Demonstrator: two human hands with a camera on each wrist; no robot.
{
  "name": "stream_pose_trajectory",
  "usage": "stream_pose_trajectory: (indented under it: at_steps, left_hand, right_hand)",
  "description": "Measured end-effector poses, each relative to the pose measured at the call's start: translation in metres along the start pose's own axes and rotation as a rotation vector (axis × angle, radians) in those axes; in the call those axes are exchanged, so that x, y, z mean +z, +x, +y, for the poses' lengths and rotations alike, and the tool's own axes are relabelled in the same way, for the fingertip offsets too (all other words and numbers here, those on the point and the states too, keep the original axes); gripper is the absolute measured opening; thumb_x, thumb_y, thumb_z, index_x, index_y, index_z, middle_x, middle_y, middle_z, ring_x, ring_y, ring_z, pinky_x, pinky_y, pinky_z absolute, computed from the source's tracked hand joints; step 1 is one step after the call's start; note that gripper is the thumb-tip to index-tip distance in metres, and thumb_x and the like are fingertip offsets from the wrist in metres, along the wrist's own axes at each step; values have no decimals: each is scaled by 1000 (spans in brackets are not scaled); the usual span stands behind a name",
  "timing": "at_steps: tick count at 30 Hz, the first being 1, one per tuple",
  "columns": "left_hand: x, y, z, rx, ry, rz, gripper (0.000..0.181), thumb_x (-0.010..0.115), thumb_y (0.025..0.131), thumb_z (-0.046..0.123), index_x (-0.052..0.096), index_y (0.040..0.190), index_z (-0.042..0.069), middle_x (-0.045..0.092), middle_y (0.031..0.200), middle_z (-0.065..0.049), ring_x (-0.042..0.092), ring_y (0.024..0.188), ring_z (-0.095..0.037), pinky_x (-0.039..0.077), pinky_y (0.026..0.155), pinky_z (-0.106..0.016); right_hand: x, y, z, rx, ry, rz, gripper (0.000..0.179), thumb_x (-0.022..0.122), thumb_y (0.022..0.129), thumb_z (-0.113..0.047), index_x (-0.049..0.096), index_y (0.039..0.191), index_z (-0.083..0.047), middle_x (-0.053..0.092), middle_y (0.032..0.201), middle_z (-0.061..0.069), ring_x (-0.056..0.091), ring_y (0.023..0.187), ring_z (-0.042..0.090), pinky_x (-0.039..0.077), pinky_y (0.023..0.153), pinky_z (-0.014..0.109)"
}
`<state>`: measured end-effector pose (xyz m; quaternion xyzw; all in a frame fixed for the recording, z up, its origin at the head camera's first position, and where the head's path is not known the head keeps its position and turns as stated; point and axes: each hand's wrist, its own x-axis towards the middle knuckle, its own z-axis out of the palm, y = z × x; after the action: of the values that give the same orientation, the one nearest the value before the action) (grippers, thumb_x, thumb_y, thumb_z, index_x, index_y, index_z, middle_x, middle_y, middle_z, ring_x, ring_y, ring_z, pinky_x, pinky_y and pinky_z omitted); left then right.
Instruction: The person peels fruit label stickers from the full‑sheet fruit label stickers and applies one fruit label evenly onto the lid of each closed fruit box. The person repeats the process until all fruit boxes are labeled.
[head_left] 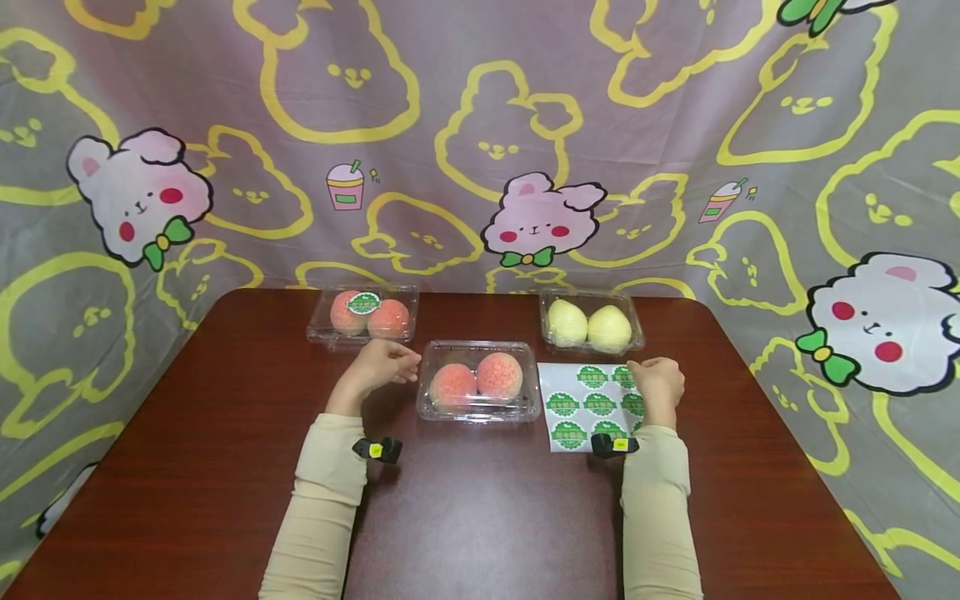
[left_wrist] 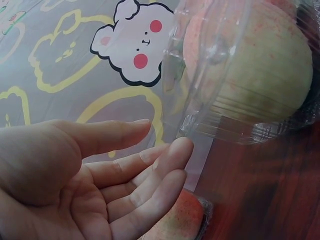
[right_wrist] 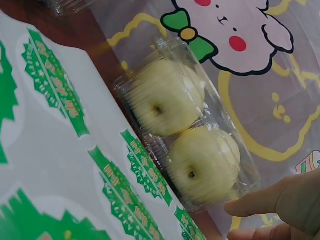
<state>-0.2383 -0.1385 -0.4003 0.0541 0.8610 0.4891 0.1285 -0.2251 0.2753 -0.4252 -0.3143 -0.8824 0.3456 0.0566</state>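
A clear plastic fruit box [head_left: 478, 414] with two peaches [head_left: 500, 377] sits in the middle of the table. My left hand [head_left: 384, 365] is beside its left side, fingers loosely bent and apart from it. In the left wrist view, nothing lies between that thumb and fingers. A white sheet of round green stickers [head_left: 581, 421] lies to the right of the box, its upper-left spot bare. Over the sheet's upper-right edge is my right hand [head_left: 660, 387]. Its thumb and finger show a gap in the right wrist view; contact with the sheet is unclear.
Behind on the left stands another clear box [head_left: 318, 321] of peaches, with a green sticker [head_left: 363, 303] on its lid. A third clear box [head_left: 633, 333] with pale yellow fruits [head_left: 609, 328] stands behind the sheet. Patterned cloth [head_left: 420, 167] hangs around the brown table [head_left: 480, 525].
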Motion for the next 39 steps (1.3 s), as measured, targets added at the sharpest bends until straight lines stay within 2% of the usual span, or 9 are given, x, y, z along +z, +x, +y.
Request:
stream_pose_trajectory:
  at_steps: [5, 8, 11, 16, 19, 22, 25, 33, 39]
  left_hand:
    - [0, 1, -1, 9, -2, 3, 30, 55, 96, 10, 63, 112, -14, 69, 99, -30, 73, 80, -21, 60, 80, -39]
    - [-1, 0, -1, 21, 2, 3, 30, 55, 96, 10, 63, 112, -14, 69, 99, -30, 73, 79, -21, 60, 80, -40]
    - [-1, 0, -1, 25, -2, 3, 30, 55, 96, 10, 63, 112, -14, 69, 99, -31, 73, 81, -24, 60, 81, -41]
    - [-2, 0, -2, 26, -7, -1, 30, 55, 96, 10, 63, 112, -14, 69, 99, -31, 73, 85, -30, 60, 81, -40]
    - [-2, 1, -3, 27, -8, -2, 30, 55, 96, 10, 63, 112, -14, 69, 100, -31, 73, 86, -31, 59, 82, -41]
    - [-2, 0, -3, 29, -8, -2, 30, 55, 96, 11, 62, 112, -14, 69, 100, -31, 73, 86, -30, 59, 82, -41]
    - [-2, 0, -2, 35, -5, -1, 30, 55, 96, 10, 63, 112, -14, 69, 100, -31, 73, 85, -29, 59, 82, -41]
    - [-3, -1, 0, 43, -5, 4, 29, 55, 96, 9, 63, 112, -14, 69, 99, -31, 73, 84, -29, 60, 81, -41]
    - [-4, -2, 0, 45, -6, 4, 29, 55, 96, 9, 63, 112, -14, 69, 98, -31, 73, 84, -28, 60, 81, -39]
  right_hand:
    - [2, -1, 1, 34, -19, 25, 39, 63, 88, -31, 68, 107, 4, 66, 115, 26, 59, 103, 43, 49, 79, 49]
    - [4, 0, 2, 36, -36, 29, 41, 68, 85, -34, 68, 99, 4, 67, 101, 26, 58, 89, 37, 46, 66, 42]
    - [5, 1, 4, 24, -65, 11, 46, 71, 82, -39, 66, 93, 6, 63, 92, 24, 54, 82, 33, 43, 61, 39]
    - [7, 1, 5, 37, -98, -58, 61, 71, 81, -42, 61, 105, 12, 58, 104, 28, 50, 88, 33, 46, 68, 44]
    - [8, 0, 5, 57, -102, -85, 67, 70, 82, -43, 57, 115, 14, 55, 113, 31, 50, 95, 36, 49, 77, 50]
    - [10, 0, 4, 68, -91, -107, 68, 70, 83, -41, 54, 118, 14, 49, 121, 33, 48, 106, 42, 45, 91, 57]
    - [12, 0, 4, 69, -82, -128, 66, 71, 83, -39, 53, 117, 14, 44, 126, 34, 42, 115, 46, 39, 99, 61]
    - [15, 3, 4, 79, -84, -136, 62, 73, 82, -35, 55, 115, 14, 40, 131, 36, 38, 121, 48, 35, 101, 62]
    - [15, 3, 3, 97, -71, -132, 70, 73, 81, -34, 48, 124, 15, 40, 132, 36, 38, 122, 48, 35, 100, 62]
